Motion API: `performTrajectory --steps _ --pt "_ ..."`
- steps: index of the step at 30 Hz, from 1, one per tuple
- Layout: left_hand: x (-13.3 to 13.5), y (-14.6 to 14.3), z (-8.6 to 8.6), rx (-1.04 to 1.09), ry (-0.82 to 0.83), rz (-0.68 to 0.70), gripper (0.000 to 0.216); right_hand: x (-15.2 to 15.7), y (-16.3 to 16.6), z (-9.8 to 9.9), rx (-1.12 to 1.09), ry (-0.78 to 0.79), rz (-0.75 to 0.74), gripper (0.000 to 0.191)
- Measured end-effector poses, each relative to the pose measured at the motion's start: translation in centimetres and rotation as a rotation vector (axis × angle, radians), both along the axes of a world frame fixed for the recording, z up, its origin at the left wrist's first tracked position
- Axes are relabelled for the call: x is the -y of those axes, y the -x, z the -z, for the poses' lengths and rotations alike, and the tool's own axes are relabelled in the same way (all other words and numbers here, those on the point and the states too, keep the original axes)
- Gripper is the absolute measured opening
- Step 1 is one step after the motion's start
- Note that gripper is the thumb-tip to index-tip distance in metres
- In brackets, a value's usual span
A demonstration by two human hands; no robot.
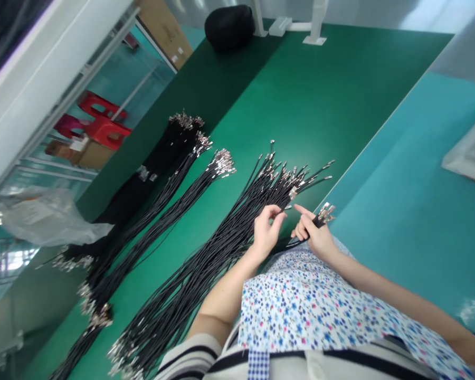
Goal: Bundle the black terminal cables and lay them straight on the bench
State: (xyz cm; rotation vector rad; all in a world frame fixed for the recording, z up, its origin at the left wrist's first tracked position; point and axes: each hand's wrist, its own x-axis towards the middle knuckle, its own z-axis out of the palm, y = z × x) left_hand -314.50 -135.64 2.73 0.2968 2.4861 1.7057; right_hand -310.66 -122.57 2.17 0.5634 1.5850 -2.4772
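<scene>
A loose spread of thin black cables (206,253) with metal end fittings lies on the green table in front of me. My left hand (267,229) is at its right edge, thumb and fingers pinched on black cable near the metal ends; how many strands it holds I cannot tell. Close beside it, my right hand (314,237) is wrapped round a small bunch of black cables, whose metal ends (326,212) stick out past the knuckles. The index finger of that hand points toward my left hand.
Further left lie a gathered cable bundle (170,211) and a thicker dark bundle (138,179). A clear plastic bag (43,216) hangs over the left side. A black rounded object (229,27) sits at the far edge of the green table (332,89). Red stools (106,129) stand beyond.
</scene>
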Motion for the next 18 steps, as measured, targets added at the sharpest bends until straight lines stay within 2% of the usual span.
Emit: performTrajectory --steps 2,5,8,9,10,11,12,14,16,18 --pt "0.1 -0.9 0.0 0.080 -0.001 0.094 0.011 -0.1 -0.5 -0.7 -0.019 -0.043 -0.102 0.043" --pt "-0.1 -1.3 0.4 0.084 0.029 0.293 0.011 -0.8 -1.3 -0.9 0.036 -0.155 -0.209 0.033" --pt "0.2 -0.9 0.7 0.048 0.040 0.626 0.015 -2.0 -2.0 0.1 0.105 -0.250 -0.203 0.024" --pt "0.4 -0.6 1.0 0.044 0.071 0.709 0.016 -2.4 -2.0 0.6 0.120 -0.284 -0.177 0.024" --pt "0.7 -0.3 1.4 0.039 0.132 0.730 0.018 -2.8 -2.0 1.0 0.130 -0.328 -0.146 0.023" --pt "1.0 0.0 2.0 0.025 0.222 0.678 0.019 -3.1 -1.9 1.5 0.137 -0.379 -0.118 0.022" --pt "1.3 0.4 2.7 0.001 0.332 0.566 0.020 -3.4 -1.7 1.9 0.138 -0.425 -0.093 0.021" --pt "1.9 1.4 4.5 -0.058 0.562 0.263 0.019 -3.6 -1.4 2.4 0.135 -0.421 -0.049 0.020" --pt "2.6 2.6 6.3 -0.072 0.715 0.043 0.022 -3.5 -1.1 2.5 0.153 -0.220 -0.022 0.021" --pt "3.2 3.8 7.6 -0.041 0.747 -0.004 0.020 -3.1 -1.0 2.4 0.184 0.050 -0.009 0.022"
